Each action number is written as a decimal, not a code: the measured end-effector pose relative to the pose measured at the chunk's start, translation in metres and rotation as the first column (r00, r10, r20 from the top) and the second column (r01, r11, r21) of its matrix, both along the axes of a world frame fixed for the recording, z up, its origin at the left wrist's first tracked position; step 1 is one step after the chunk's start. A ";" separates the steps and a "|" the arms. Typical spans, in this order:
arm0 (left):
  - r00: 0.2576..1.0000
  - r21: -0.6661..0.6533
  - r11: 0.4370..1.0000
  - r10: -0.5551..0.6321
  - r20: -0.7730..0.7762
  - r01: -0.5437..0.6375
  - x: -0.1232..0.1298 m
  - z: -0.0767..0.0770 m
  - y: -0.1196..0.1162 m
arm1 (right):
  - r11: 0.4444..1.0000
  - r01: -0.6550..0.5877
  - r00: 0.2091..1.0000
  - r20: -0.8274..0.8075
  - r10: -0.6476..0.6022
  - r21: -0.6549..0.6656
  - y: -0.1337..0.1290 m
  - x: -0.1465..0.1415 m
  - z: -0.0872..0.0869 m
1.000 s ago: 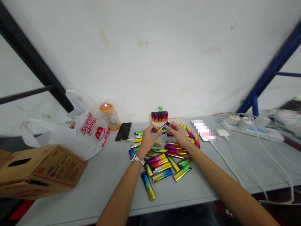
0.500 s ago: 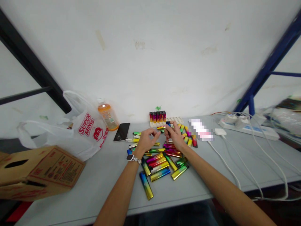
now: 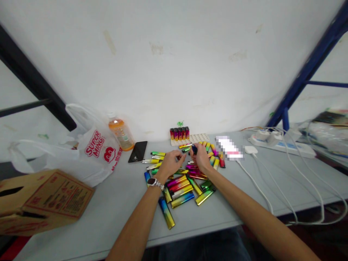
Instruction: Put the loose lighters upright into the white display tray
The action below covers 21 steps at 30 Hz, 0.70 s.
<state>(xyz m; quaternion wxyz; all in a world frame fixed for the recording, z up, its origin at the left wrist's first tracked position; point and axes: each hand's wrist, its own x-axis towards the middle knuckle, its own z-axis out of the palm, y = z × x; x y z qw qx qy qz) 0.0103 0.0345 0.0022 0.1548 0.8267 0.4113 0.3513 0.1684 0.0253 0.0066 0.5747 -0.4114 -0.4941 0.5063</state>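
Note:
Several shiny coloured lighters [image 3: 182, 200] lie loose on the grey table, in yellow, blue, pink, red and green. Behind them, a group of red and purple lighters [image 3: 179, 134] stands upright in a pale holder [image 3: 199, 137] with holes, near the wall. My left hand [image 3: 172, 162], with a watch on its wrist, is over the left part of the pile; its fingers are curled round something dark that I cannot make out. My right hand [image 3: 200, 156] is closed on a dark blue lighter [image 3: 194, 148], just right of my left hand.
At the left are a cardboard box [image 3: 58, 203], a white plastic bag [image 3: 84, 159], an orange drink bottle [image 3: 121, 133] and a dark phone [image 3: 138, 152]. To the right lie a blurred-out phone [image 3: 230, 148], a white charger [image 3: 250, 150], cables and a power strip [image 3: 285, 144].
The view has shifted slightly. My right hand has drawn down a little from the holder, and the dark blue lighter now shows at its fingertips. My left fingers have curled more.

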 end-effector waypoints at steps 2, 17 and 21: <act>1.000 0.008 1.000 0.007 -0.019 -0.007 0.001 -0.001 0.001 | 0.999 0.010 0.998 -0.060 -0.013 -0.047 -0.001 -0.002 0.000; 0.974 -0.014 0.999 0.033 -0.222 -0.037 -0.012 0.016 -0.004 | 0.997 -0.018 0.995 -0.103 0.010 -0.079 -0.001 -0.004 -0.001; 0.949 -0.125 0.989 0.041 -0.314 -0.084 -0.024 0.018 -0.004 | 0.995 0.092 0.996 0.012 -0.091 -0.026 0.000 -0.002 -0.002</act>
